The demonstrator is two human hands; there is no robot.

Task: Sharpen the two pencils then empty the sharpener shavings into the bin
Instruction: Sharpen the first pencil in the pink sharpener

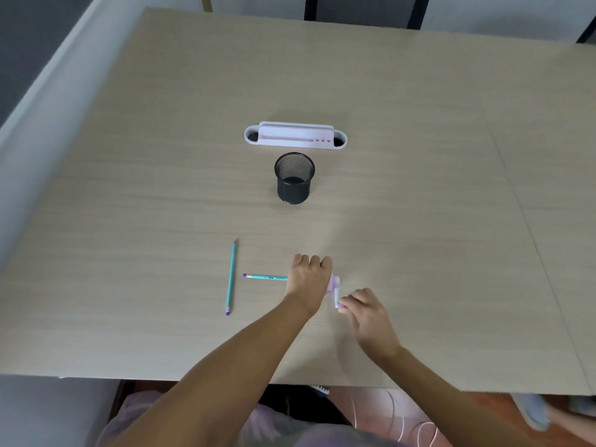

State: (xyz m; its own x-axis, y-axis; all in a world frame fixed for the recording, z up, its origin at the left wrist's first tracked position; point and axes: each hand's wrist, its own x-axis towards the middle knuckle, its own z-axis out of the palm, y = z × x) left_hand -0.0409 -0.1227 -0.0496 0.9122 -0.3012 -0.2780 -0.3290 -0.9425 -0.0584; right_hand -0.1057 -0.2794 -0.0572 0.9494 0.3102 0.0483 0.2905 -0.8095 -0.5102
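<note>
head | left hand [309,279] curled over sharpener [335,287] and one pencil [266,277], its long axis running left-right out of the fist | right hand [361,306] pinches sharpener's near end | second pencil [231,277] lies on surface [419,188] further left, nearer left hand | bin [294,178] beyond the hands

At frame centre the mesh cup [294,179] stands on the table [419,156], the desk organiser [295,136] just behind it. Lower down, one pencil [231,277] lies left of a second pencil [266,277], which seemingly runs under the left hand [309,279].
</note>
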